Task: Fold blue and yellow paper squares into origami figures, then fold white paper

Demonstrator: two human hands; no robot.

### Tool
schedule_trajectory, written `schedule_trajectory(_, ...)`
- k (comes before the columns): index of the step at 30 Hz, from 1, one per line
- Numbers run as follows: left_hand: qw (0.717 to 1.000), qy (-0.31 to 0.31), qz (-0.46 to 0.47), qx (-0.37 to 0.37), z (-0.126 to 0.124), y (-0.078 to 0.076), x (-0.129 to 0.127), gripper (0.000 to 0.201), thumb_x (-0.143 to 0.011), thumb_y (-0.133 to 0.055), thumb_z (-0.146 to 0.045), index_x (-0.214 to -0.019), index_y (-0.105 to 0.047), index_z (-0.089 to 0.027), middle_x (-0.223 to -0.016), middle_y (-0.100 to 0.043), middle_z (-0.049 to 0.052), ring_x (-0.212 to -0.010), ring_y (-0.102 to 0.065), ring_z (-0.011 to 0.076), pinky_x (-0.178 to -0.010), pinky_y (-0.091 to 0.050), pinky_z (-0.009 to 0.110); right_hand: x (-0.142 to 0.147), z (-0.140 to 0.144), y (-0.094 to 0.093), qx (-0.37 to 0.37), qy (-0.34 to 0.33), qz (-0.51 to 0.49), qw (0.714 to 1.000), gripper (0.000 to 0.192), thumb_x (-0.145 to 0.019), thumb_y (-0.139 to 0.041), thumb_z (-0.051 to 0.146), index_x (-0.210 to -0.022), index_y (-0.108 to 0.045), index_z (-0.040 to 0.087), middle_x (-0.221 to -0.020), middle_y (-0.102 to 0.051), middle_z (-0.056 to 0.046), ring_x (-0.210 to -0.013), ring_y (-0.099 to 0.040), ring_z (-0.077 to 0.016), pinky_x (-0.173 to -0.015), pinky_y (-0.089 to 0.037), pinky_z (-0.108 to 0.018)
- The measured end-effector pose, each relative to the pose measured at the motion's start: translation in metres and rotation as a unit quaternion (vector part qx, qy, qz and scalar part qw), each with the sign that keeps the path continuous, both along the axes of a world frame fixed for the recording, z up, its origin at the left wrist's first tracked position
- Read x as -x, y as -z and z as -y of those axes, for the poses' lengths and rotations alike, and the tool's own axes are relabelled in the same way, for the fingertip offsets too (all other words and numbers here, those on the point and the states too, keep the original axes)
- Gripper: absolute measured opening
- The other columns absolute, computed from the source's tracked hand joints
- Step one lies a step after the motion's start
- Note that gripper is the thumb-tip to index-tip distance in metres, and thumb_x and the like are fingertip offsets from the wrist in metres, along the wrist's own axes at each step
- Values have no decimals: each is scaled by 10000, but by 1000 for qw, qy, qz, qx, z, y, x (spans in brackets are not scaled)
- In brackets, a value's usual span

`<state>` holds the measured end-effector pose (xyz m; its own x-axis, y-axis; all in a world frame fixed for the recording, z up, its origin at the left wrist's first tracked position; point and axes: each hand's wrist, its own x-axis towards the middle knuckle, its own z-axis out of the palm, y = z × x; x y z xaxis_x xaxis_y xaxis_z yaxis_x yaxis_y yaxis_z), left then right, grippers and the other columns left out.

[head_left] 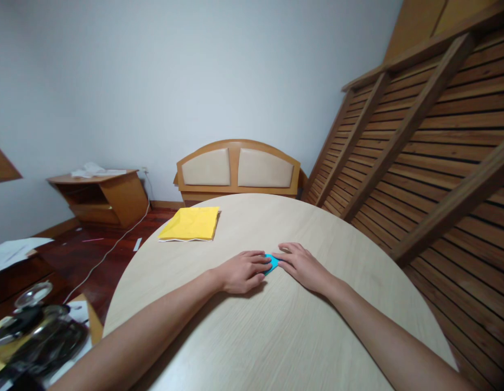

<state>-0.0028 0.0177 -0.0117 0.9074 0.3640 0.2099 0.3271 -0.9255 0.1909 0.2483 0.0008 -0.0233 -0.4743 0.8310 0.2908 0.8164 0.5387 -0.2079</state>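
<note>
Two hands pressing a small blue paper piece on a round pale-wood surface [276, 336].

Item: blue paper piece [271, 263], small and flat, lying near the middle of the surface, mostly covered, only a corner showing between the two hands. Left hand [241, 271]: palm down, fingers together and laid flat over the paper's left part, pressing it to the surface. Right hand [302, 265]: palm down, fingers together, fingertips touching the paper's right edge. Both forearms stretch across the near half of the surface. Also present: yellow folded paper stack [190, 223] at the far left rim, well apart from the hands; padded wooden headboard [237, 169] against the wall behind; slatted wooden frame [431, 141] leaning at right; low wooden cabinet [103, 196] at left.
</note>
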Motion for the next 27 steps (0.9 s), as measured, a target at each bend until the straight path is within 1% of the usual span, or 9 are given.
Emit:
schedule_trajectory(4, 1000, 22, 21, 1, -1, -3, -1, 373, -974, -419, -261, -1297, -586, -179, -1341, -596, 113, -1337, -463, 268, -1148, -339, 445, 1, -1, -1, -15, 5, -9, 1000, 307, -982, -499, 287, -1219, -693, 298, -1107, -644, -85, -1056, -556, -242, -932, -451, -383)
schedule_trajectory(7, 999, 26, 21, 9, 1, -6, 0, 354, -969, -410, -237, -1252, -613, -175, -1298, -601, 118, -1249, -534, 249, -1101, -400, 386, 3, 0, -2, -4, -5, -24, 1000, 304, -980, -496, 291, -1210, -695, 292, -1062, -651, -73, -1001, -572, -226, -905, -455, -361)
schedule_trajectory(10, 999, 26, 16, 10, 3, -8, 1, 355, -962, -409, -227, -1236, -628, -171, -1293, -593, 118, -1187, -571, 237, -1059, -436, 344, 6, 3, -3, 4, -10, -32, 999, 306, -968, -518, 345, -1213, -690, 281, -1097, -647, -73, -1034, -564, -231, -931, -446, -360)
schedule_trajectory(14, 999, 30, 18, -2, 3, -9, 2, 351, -948, -434, -230, -1229, -639, -179, -1254, -613, 118, -1172, -571, 250, -1055, -436, 361, 10, 8, -7, 13, -8, -26, 1000, 348, -961, -505, 425, -1196, -693, 250, -1150, -637, -84, -1080, -551, -242, -972, -432, -371)
schedule_trajectory(18, 999, 34, 18, -7, 2, -9, 1, 356, -942, -438, -220, -1236, -635, -180, -1242, -620, 116, -1174, -560, 247, -1063, -427, 365, 13, 10, -8, 30, 1, -10, 999, 461, -930, -512, 511, -1263, -647, 222, -1261, -606, -110, -1168, -517, -272, -1021, -405, -400)
schedule_trajectory(23, 999, 32, 17, -11, 3, -9, 0, 325, -939, -442, -220, -1184, -653, -186, -1240, -621, 110, -1170, -559, 244, -1061, -427, 368, 12, 10, -3, 61, 18, 15, 998, 682, -866, -543, 581, -1403, -531, 162, -1473, -461, -153, -1342, -394, -316, -1103, -331, -443)
schedule_trajectory(27, 999, 26, 19, -14, 3, -8, 0, 319, -943, -442, -222, -1176, -655, -180, -1243, -623, 111, -1171, -562, 243, -1060, -428, 366, 12, 9, -2, 91, 34, 20, 995, 776, -830, -556, 627, -1446, -484, 161, -1552, -357, -161, -1412, -310, -331, -1145, -267, -464)
